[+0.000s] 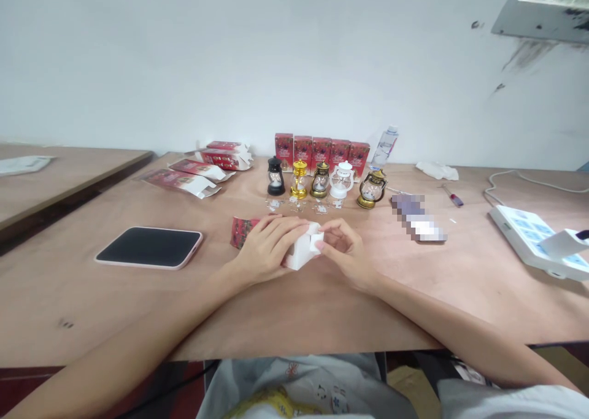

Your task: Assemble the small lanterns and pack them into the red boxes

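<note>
A small red printed cardboard box [242, 231] with white inner flaps lies on its side above the front of the table. My left hand [271, 244] is wrapped over the box and grips it. With thumb and fingers, my right hand [345, 253] pinches a white flap at the box's right end. Behind the hands stand several miniature lanterns: a black one [275, 176], a gold one [299, 180], a bronze one [319, 180], a white one [341, 180] and another bronze one [372, 189]. What the box holds is hidden.
Upright red boxes [321, 152] line the wall, beside a leaning water bottle [385, 146]. Flattened boxes [184, 178] lie back left. A phone [150, 247] rests at left, a blurred device [418, 218] at right, then a screwdriver [455, 199] and a power strip [529, 235].
</note>
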Available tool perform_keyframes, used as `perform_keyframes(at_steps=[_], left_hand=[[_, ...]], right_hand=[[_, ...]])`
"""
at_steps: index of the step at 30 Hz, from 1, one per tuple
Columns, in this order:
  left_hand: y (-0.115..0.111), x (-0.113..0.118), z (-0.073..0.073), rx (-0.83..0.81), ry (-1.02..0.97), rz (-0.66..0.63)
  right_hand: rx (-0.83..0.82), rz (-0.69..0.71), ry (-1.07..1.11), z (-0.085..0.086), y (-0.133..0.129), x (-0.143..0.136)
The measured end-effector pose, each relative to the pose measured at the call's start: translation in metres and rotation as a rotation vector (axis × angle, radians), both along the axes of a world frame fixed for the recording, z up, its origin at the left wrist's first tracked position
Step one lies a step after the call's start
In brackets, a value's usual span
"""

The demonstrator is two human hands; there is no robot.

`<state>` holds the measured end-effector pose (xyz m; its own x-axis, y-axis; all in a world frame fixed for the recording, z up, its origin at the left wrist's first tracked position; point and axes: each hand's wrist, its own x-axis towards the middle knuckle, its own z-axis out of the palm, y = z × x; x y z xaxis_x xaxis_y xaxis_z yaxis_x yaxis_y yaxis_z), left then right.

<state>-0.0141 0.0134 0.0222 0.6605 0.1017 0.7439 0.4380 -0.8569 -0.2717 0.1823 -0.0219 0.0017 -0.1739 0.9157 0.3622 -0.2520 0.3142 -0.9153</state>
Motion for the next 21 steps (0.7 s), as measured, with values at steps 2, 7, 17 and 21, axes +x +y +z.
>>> perform_keyframes(at_steps=[2, 7, 17, 21], left_hand=[[0.0020, -0.0021, -0.0009, 0.007, -0.014, -0.030], [0.0029, -0.0034, -0.0007, 0.021, -0.041, -0.062], [0.0014, -0.0035, -0.0002, 0.121, -0.031, -0.036], [0.0026, -0.0034, 0.0000, 0.173, -0.007, -0.053]], right_hand=[[-0.018, 0.020, 0.023, 0.0016, -0.0002, -0.0002], [-0.053, 0.047, 0.022, 0.0052, -0.0022, 0.0005], [-0.053, 0.075, -0.008, 0.0060, -0.0040, 0.0001], [-0.041, 0.081, -0.010, 0.0059, -0.0053, 0.0001]])
